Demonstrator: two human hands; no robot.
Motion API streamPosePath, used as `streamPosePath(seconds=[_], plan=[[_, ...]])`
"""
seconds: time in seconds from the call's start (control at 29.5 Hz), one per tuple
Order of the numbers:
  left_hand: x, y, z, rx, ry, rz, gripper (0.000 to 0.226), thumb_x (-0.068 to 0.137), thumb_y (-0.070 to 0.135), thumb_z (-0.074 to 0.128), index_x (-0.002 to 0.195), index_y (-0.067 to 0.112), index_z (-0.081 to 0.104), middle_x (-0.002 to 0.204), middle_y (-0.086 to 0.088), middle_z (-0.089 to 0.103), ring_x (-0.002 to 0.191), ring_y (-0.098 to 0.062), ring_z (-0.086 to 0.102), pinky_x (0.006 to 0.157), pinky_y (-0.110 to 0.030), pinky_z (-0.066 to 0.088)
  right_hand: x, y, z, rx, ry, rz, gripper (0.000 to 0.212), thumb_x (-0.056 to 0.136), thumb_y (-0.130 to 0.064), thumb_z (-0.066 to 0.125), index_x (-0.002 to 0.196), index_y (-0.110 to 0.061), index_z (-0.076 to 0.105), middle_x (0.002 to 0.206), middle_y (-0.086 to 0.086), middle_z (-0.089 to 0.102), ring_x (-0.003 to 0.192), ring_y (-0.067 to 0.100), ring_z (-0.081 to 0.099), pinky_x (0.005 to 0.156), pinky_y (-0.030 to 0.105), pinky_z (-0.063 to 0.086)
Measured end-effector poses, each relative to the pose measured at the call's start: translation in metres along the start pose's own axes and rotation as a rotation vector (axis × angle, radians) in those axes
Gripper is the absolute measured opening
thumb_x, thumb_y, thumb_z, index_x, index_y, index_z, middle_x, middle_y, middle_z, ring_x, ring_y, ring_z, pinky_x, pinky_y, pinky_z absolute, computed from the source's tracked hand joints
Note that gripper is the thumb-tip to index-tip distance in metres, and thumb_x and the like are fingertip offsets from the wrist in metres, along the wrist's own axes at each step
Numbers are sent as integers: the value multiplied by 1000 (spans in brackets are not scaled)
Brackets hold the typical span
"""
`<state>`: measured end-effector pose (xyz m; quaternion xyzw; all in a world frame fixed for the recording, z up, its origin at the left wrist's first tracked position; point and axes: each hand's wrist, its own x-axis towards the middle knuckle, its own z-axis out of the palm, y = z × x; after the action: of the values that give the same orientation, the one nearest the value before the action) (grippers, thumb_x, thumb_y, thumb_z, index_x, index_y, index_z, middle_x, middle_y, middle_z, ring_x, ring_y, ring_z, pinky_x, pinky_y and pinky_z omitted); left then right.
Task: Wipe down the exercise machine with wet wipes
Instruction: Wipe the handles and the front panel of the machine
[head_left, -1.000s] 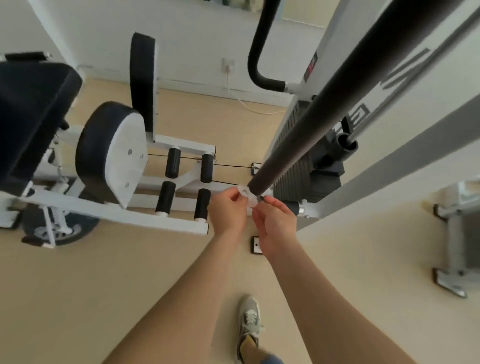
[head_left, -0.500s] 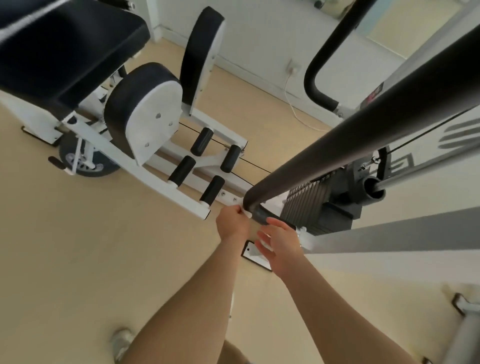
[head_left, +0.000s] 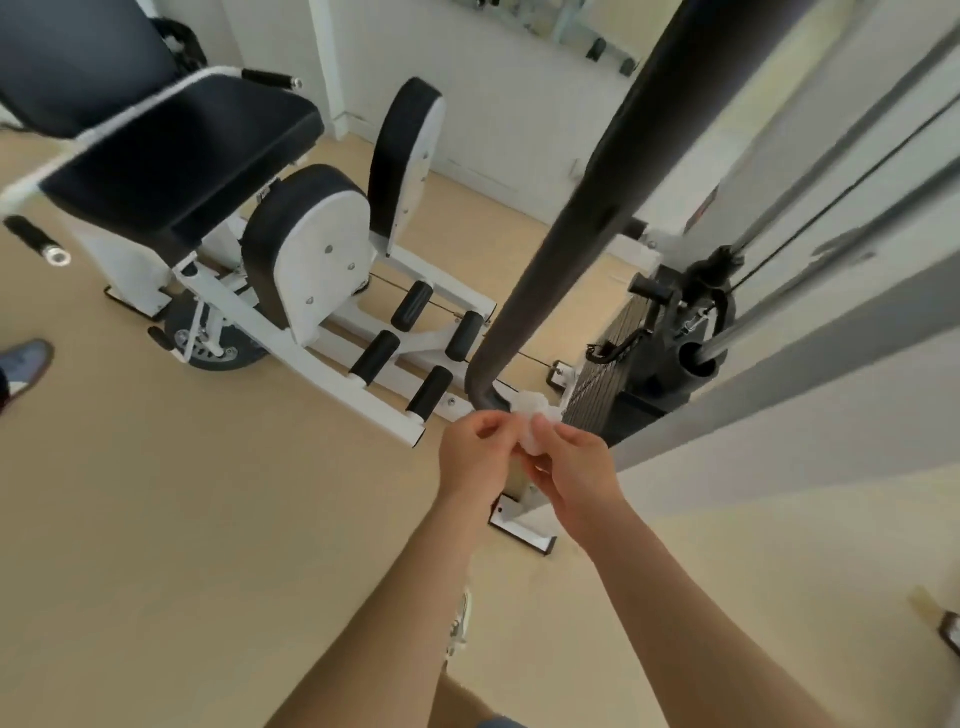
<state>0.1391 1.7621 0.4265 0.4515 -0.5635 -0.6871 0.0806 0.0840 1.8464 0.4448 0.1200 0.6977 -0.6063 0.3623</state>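
While both hands meet just below the black bar (head_left: 566, 228) end, left hand (head_left: 475, 452) and right hand (head_left: 571, 467) each pinch the wipe (head_left: 535, 421); weight stack (head_left: 602, 374) right of bar.

Crumpled white wet wipe (head_left: 535, 423) beside black machine bar (head_left: 571, 218)

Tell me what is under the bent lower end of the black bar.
A crumpled white wet wipe shows just below the bend of the black bar, pinched between the left hand and right hand. Their fingers cover its lower part, so its extent is hidden.
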Motion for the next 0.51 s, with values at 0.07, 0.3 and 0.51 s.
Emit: streamPosePath(seconds=[0.07,0.3,0.51], plan=[[-25,7,-7,-203,-5,-46,20,91,25,64,85,7,69,82,-5,67,79,-18,59,73,-30,46,-26,-5,-11,123,12,-25,22,97,-15,58,106,3,69,81,11,66,67,14,59,60,22,51],[-145,36,-14,-254,-133,53,26,84,12,72,68,16,52,70,-5,56,61,-13,49,56,-23,42,-144,-36,-73,-111,-377,-183,30,89,-30,69,117,-22,65,93,9,66,85,15,63,83,36,55],[-221,67,0,-313,-238,110,21,86,17,70,107,17,68,97,0,70,81,-8,66,61,-20,48,-210,-54,-107,-204,-238,-453,6,88,-15,70,85,-13,75,73,10,65,71,12,55,67,24,45]])
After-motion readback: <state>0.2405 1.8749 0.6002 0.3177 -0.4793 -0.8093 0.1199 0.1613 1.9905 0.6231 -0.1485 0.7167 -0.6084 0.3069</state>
